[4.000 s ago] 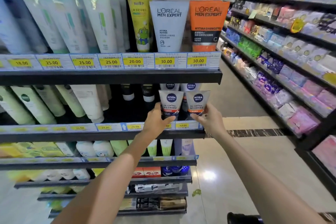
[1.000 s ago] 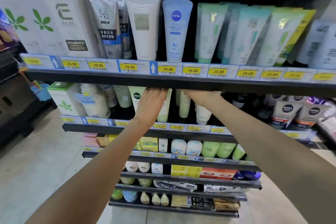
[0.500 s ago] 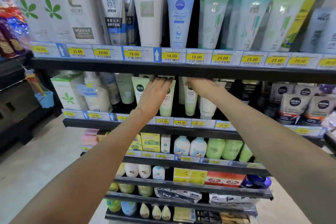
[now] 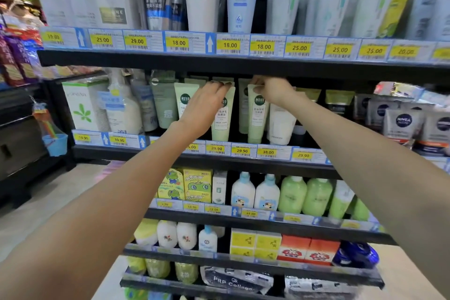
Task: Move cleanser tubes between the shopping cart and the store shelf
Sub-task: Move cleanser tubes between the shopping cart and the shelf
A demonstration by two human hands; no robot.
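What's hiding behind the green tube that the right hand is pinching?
Behind the green tube pinched by the right hand stands another pale tube, only its edge showing. Anything further back is covered and dark.

Two pale-green cleanser tubes [image 4: 222,118] [image 4: 257,114] upright, second shelf [image 4: 243,157].

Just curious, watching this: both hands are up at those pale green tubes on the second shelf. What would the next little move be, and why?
Probably pull both tubes forward off the shelf: the left hand covers one green tube, and the right hand pinches another's top.
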